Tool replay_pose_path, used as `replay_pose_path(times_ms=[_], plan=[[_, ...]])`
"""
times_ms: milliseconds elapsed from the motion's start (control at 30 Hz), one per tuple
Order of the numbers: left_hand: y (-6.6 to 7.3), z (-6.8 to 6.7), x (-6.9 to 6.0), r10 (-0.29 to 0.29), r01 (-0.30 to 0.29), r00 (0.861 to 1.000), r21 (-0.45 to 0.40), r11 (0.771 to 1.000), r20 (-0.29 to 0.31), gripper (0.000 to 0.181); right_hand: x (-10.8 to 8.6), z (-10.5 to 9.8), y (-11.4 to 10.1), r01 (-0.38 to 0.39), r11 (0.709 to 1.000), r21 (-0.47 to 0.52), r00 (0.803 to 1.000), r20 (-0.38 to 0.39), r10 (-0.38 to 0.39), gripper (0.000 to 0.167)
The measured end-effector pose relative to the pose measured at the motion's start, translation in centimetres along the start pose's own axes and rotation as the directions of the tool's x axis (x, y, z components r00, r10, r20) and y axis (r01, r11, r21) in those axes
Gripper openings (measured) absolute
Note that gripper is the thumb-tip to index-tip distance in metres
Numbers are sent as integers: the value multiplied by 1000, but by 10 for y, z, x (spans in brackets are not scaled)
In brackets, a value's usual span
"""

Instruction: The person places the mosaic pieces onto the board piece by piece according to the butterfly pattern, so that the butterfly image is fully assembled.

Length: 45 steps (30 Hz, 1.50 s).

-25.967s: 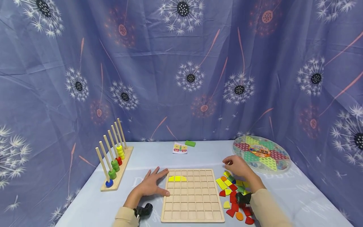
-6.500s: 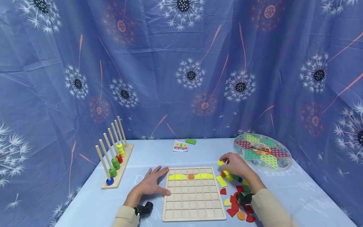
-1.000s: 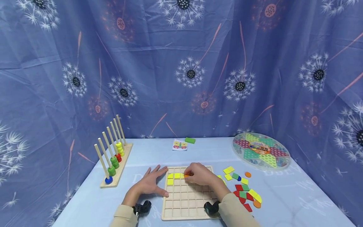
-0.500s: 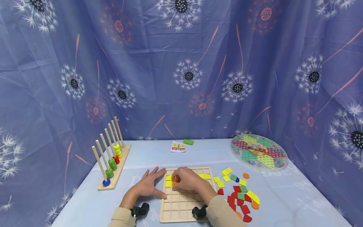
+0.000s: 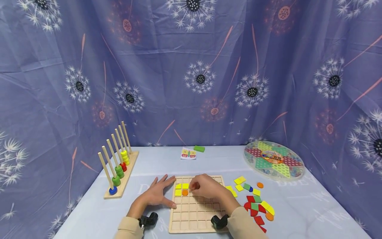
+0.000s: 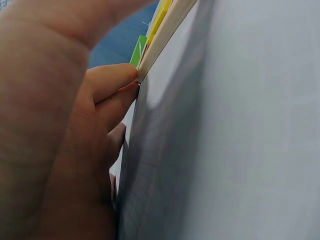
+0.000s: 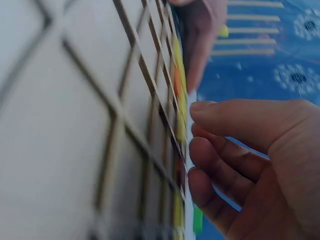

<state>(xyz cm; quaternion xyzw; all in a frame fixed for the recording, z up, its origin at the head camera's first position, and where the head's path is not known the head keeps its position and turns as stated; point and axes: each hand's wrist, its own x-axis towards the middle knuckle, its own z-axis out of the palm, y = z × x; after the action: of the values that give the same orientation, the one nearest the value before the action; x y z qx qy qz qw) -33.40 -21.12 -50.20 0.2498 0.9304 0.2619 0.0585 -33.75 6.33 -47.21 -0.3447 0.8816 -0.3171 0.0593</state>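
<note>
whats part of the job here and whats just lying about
In the job:
wooden grid board
yellow pieces and orange disc on it
loose coloured pieces beside it
picture card, probably the pattern

Lying about, apparently:
ringed peg stand
star-patterned game board
green block

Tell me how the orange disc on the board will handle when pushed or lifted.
The orange disc lies flat, so it probably won't roll. The board is divided by raised strips, which would likely stop it sliding far. It looks thin, so it may be light but fiddly to pinch.
</note>
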Motion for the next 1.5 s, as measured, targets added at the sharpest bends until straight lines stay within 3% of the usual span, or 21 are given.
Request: replay_pose_path(times_ms=[233,533,767,967,1200,1500], plan=[[1,1,0,10,-10,1000,-1,1000,0,111,-29,-28,25,-4,999,54,1000,-13,4,13],[2,-1,-3,10,-10,1000,-13,1000,-1,111,-60,-45,63,-107,993,43,989,-99,110,10],[2,-2,-5,39,-39,999,-45,998,-1,110,-76,-58,81,-151,983,101,989,5,151,11],[1,-1,-4,21,-21,1000,-26,999,-5,110,-81,-63,86,-185,978,96,983,11,184,17],[2,-1,-5,29,-29,1000,-33,999,-7,110,-77,-61,90,-271,962,37,960,-58,273,28],[2,-2,-3,32,-33,999,-28,999,-10,111,-79,-59,99,-284,959,-22,945,-174,276,22]])
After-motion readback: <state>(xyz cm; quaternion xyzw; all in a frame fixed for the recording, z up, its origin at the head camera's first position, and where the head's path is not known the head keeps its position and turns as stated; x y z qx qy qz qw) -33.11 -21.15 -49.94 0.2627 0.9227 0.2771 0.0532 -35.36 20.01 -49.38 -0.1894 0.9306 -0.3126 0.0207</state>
